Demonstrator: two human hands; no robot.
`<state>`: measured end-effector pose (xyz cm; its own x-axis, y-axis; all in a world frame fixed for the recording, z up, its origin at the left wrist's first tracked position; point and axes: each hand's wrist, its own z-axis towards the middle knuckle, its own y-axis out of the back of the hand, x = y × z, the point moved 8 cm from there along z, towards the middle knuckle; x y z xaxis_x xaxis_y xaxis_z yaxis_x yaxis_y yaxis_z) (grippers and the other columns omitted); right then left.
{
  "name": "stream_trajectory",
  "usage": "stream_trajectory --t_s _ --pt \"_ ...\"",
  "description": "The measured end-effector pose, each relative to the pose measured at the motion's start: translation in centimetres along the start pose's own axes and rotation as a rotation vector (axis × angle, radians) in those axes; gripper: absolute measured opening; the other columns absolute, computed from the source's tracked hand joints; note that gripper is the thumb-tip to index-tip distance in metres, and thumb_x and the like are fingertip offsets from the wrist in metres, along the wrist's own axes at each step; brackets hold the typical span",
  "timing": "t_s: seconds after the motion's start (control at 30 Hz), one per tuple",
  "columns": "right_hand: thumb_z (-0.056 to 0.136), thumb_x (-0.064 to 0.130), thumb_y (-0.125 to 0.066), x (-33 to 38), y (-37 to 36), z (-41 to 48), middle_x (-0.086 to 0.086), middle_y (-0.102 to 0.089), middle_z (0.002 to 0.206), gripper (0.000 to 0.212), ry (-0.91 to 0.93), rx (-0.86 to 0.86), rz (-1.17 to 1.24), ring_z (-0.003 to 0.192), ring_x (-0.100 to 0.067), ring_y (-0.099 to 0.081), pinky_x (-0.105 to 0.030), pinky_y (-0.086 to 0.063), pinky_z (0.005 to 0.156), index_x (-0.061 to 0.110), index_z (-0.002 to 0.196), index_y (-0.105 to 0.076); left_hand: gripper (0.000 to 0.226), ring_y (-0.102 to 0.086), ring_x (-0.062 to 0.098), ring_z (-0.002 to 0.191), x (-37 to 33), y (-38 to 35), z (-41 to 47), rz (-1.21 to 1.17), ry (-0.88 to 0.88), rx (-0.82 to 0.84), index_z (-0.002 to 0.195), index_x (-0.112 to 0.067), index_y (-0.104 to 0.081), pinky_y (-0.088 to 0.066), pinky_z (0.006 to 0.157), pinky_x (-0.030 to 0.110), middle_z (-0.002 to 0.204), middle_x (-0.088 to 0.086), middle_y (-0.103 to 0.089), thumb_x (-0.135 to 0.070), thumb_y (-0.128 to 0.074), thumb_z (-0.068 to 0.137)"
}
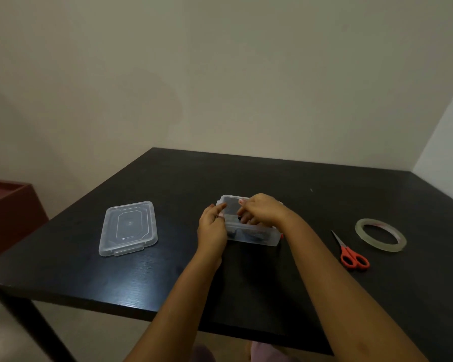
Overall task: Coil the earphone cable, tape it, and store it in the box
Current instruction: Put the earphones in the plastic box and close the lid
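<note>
Storing step: the earphone cable (249,235) lies inside the box (267,240), under the fingers.

The left grip (211,227) pinches the left wall of the box. The right grip (259,209) has its fingers curled down inside it – grasping or only pressing the dark coil, I cannot tell. I judge the next move is to release the coil and fetch the lid (128,228), well left of the box on the counter (246,176). Scissors (352,254) and tape roll (380,235) lie right of the box – red print on the roll, too small to read.
</note>
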<state>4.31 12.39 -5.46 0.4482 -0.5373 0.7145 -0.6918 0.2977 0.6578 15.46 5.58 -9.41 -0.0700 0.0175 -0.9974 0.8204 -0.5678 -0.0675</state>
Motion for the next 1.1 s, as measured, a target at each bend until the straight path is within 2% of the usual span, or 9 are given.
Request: stream_trajectory --t_s 0.13,0.2,0.33,0.43,0.53,0.67,0.87,1.0,1.1 --pt "0.099 0.028 -0.045 3.3 0.8 -0.6 -0.003 -0.066 0.095 0.024 0.209 -0.36 -0.119 0.082 -0.013 -0.063 -0.03 -0.054 0.076 0.014 0.103 -0.064 0.038 -0.035 0.019 0.134 -2.1 2.4 -0.4 0.27 -0.169 -0.098 0.127 -0.014 -0.056 -0.031 0.102 0.025 0.15 0.003 -0.032 -0.003 -0.039 0.095" --pt "0.098 0.025 -0.048 6.1 -0.5 -1.5 -0.003 -0.068 0.093 0.022 0.329 -0.397 -0.094 0.082 -0.015 -0.063 -0.031 -0.052 0.075 0.015 0.099 -0.067 0.04 -0.029 0.019 0.137 -3.3 5.0 -0.2 0.402 -0.239 -0.21 0.128 -0.015 -0.056 -0.026 0.103 0.025 0.15 0.005 -0.032 -0.001 -0.039 0.094" --pt "0.093 0.017 -0.051 10.9 -6.1 -2.0 -0.009 -0.07 0.103 0.022 0.479 -0.286 -0.067 0.093 -0.022 -0.064 -0.035 -0.051 0.084 0.012 0.101 -0.071 0.04 -0.026 0.026 0.139 -4.6 12.8 0.5 0.605 -0.229 -0.465 0.128 -0.017 -0.055 -0.021 0.114 0.046 0.148 0.01 -0.035 -0.004 -0.042 0.092" --pt "0.094 0.015 -0.051 11.9 -11.7 -1.3 -0.012 -0.064 0.12 0.028 0.416 -0.069 -0.08 0.106 -0.023 -0.061 -0.032 -0.049 0.09 0.01 0.118 -0.063 0.05 -0.017 0.032 0.142 -4.1 18.5 0.5 0.807 -0.037 -0.587 0.136 -0.016 -0.046 -0.006 0.115 0.052 0.15 0.016 -0.029 -0.007 -0.044 0.087" --pt "0.096 0.023 -0.048 11.4 -16.1 -0.5 -0.016 -0.055 0.133 0.04 0.322 0.019 -0.211 0.125 -0.033 -0.047 -0.039 -0.038 0.104 0.012 0.134 -0.05 0.055 -0.011 0.037 0.143 -1.8 21.7 0.2 0.82 0.181 -0.551 0.144 -0.017 -0.032 -0.004 0.115 0.052 0.152 0.021 -0.022 -0.013 -0.042 0.089" --pt "0.096 0.025 -0.044 11.6 -18.4 0.2 -0.01 -0.049 0.139 0.044 0.279 -0.019 -0.283 0.13 -0.034 -0.034 -0.043 -0.032 0.105 0.018 0.139 -0.043 0.054 -0.034 0.036 0.133 -0.4 21.1 1.2 1.002 0.167 -0.424 0.143 -0.02 -0.031 -0.024 0.111 0.05 0.14 0.019 -0.042 -0.018 -0.042 0.091" --pt "0.092 0.009 -0.054 10.9 -14.5 0.4 -0.012 -0.046 0.137 0.045 0.24 -0.121 0.179 0.12 -0.028 -0.051 -0.032 -0.047 0.096 0.015 0.135 -0.046 0.053 -0.057 0.031 0.104 -1.0 19.2 1.6 0.319 0.093 -0.445 0.138 -0.025 -0.036 -0.054 0.083 0.044 0.131 0.016 -0.047 -0.001 -0.037 0.091" --pt "0.091 0.015 -0.06 10.8 -7.1 -1.1 -0.005 -0.062 0.108 0.037 0.323 -0.35 0.352 0.09 -0.013 -0.061 -0.026 -0.055 0.076 0.015 0.125 -0.049 0.052 -0.058 0.014 0.089 -3.1 15.3 1.2 0.074 -0.015 -0.383 0.133 -0.022 -0.041 -0.051 0.062 0.024 0.12 0.004 -0.05 0.007 -0.047 0.09" --pt "0.091 0.025 -0.061 8.6 -0.9 -2.3 0.0 -0.061 0.095 0.038 0.269 -0.453 0.455 0.078 -0.01 -0.061 -0.022 -0.052 0.063 0.018 0.126 -0.048 0.042 -0.059 0.01 0.087 -5.3 11.3 1.4 0.021 -0.103 -0.206 0.126 -0.02 -0.046 -0.053 0.064 0.028 0.116 0.0 -0.055 0.004 -0.044 0.093"
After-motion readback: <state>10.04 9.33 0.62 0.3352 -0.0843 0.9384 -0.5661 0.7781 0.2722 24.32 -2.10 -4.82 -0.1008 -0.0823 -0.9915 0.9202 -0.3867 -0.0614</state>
